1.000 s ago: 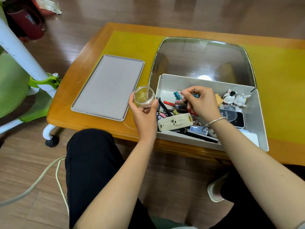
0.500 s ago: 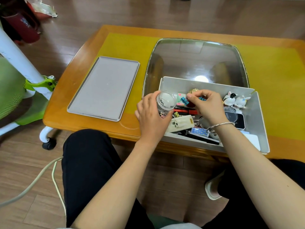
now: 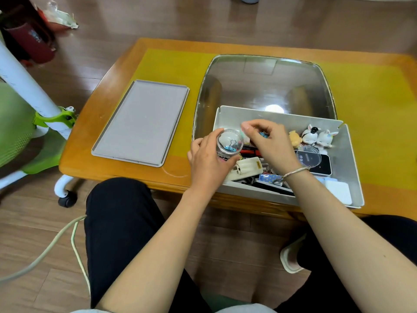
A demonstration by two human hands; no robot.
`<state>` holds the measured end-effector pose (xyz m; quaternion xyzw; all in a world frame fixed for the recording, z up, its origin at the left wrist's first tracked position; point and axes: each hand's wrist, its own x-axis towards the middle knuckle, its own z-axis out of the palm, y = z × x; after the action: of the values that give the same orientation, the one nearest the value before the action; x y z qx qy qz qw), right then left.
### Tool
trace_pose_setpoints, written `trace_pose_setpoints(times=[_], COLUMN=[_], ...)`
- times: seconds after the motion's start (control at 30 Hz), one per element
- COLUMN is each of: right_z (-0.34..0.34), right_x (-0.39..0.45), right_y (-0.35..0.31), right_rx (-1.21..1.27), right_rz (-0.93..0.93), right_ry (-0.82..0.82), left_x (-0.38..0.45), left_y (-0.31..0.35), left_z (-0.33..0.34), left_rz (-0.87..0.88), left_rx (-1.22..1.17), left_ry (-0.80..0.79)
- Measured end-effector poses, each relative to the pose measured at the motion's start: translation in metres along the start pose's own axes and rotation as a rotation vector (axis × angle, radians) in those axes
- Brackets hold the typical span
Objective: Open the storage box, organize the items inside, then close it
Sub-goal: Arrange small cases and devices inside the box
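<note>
The white storage box (image 3: 348, 159) stands open on the table, full of small items. Its grey lid (image 3: 140, 123) lies flat to the left. My left hand (image 3: 208, 161) grips a small clear jar (image 3: 229, 141) over the box's left end; a blue binder clip lies inside the jar. My right hand (image 3: 269, 141) hovers just right of the jar with curled fingers pinching small blue clips (image 3: 262, 134). Beneath the hands lie a white charger (image 3: 246, 168), red pens and dark clutter.
Three small animal figurines (image 3: 313, 136) stand at the box's back right, beside a clear round lid (image 3: 308, 157) on a phone (image 3: 322, 166). A glass inset (image 3: 264, 84) fills the yellow-topped wooden table (image 3: 171, 62). A green chair (image 3: 20, 127) stands left; cables cross the floor.
My left hand carried the jar from beside the box to over its left end. My right hand lifted from the clutter toward the jar, and a blue clip now lies in the jar.
</note>
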<state>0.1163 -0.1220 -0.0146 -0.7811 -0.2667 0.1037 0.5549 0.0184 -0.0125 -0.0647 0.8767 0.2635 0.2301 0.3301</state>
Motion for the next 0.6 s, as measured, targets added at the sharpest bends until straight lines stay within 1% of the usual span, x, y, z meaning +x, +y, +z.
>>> trace_pose_setpoints(times=[0.13, 0.2, 0.27, 0.37, 0.6], right_z=[-0.012, -0.016, -0.017, -0.015, -0.019], right_x=[0.0, -0.001, -0.001, -0.003, -0.004], right_y=[0.006, 0.011, 0.013, 0.015, 0.016], right_rx=[0.068, 0.04, 0.025, 0.011, 0.078], right_rz=[0.13, 0.143, 0.163, 0.151, 0.098], right_ry=[-0.028, -0.028, -0.014, -0.009, 0.118], left_x=[0.001, 0.001, 0.001, 0.001, 0.001], left_y=[-0.002, -0.003, -0.004, -0.006, -0.005], left_z=[0.003, 0.005, 0.005, 0.005, 0.004], left_rz=[-0.028, -0.05, -0.036, -0.018, -0.039], left_rx=[-0.015, -0.036, -0.036, -0.042, -0.097], left_ry=[-0.012, -0.012, -0.007, -0.015, -0.033])
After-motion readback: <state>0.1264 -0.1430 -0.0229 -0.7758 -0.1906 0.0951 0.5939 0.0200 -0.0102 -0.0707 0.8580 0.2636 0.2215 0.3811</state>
